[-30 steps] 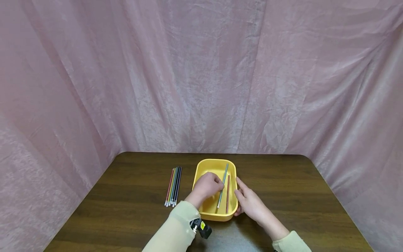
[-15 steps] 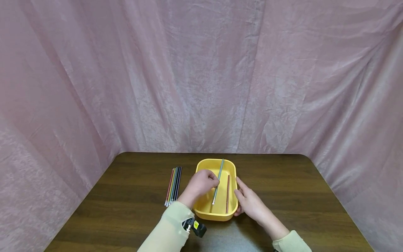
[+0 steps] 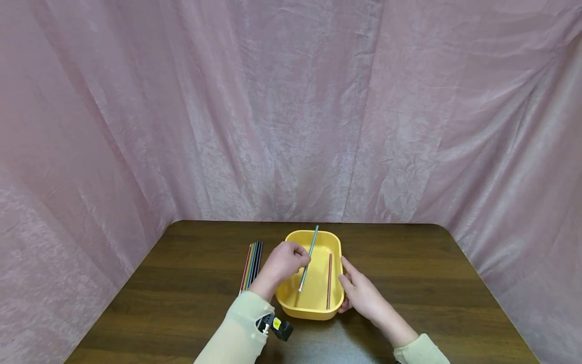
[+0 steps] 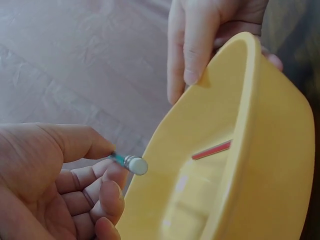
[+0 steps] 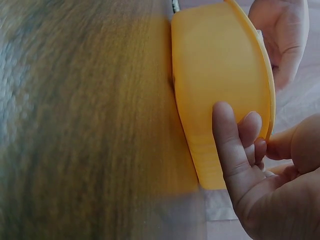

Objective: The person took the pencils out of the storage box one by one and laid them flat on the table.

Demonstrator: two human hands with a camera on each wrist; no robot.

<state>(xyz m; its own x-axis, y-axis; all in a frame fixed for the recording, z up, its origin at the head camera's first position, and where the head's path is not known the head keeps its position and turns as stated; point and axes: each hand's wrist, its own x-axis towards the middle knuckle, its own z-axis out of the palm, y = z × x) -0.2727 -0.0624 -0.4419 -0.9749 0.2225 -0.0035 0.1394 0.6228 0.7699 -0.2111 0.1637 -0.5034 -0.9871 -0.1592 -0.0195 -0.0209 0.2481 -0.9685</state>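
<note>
In the head view my left hand point(image 3: 283, 264) pinches a teal pencil point(image 3: 312, 243) between thumb and fingertips. The pencil is tilted over the left part of a yellow plastic tray point(image 3: 309, 314), its far end past the tray's back rim. The left wrist view shows its white eraser point(image 4: 138, 165) pointing at the camera. My right hand point(image 3: 364, 294) holds the tray's right side, with a fingertip inside the rim and other fingers against the outer wall point(image 5: 215, 65). A red pencil point(image 3: 329, 283) lies lengthwise inside the tray, near its right wall.
Several pencils point(image 3: 251, 265) lie side by side on the brown wooden table point(image 3: 191, 283), left of the tray; my left forearm hides their eraser ends. A pink curtain point(image 3: 291, 126) hangs behind the table and along both sides.
My left hand has moved left and up with the teal pencil, lifting it from inside the tray to above it. My right hand, the tray and the red pencil stay put.
</note>
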